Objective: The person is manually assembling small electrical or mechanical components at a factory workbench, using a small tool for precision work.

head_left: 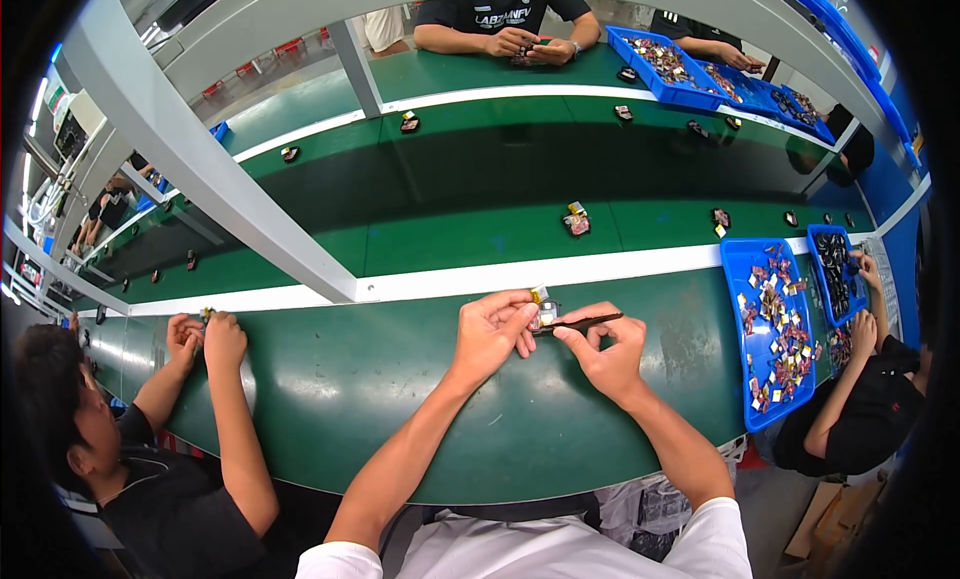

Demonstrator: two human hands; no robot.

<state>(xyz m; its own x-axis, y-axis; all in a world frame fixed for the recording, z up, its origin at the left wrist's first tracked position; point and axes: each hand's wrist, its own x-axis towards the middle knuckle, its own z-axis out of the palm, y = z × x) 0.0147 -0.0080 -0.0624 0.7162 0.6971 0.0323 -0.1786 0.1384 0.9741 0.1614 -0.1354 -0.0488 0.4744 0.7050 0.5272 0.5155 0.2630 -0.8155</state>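
In front of me, over the green bench [400, 399], my left hand [490, 329] pinches a small electronic assembly [547, 309] with a yellow tab on top. My right hand [612, 349] is closed around slim black tweezers [592, 322], held nearly level. Their left end reaches the lower part of the assembly; whether the tips grip anything is too small to tell. Fingers of both hands cover parts of the assembly.
A blue tray [738, 329] of small parts stands right, beside another blue tray [815, 232] with black pieces. Beyond a white rail [450, 279], a green conveyor [420, 234] carries scattered assemblies [577, 220]. A grey post [230, 179] rises left. Co-workers sit left, right and opposite.
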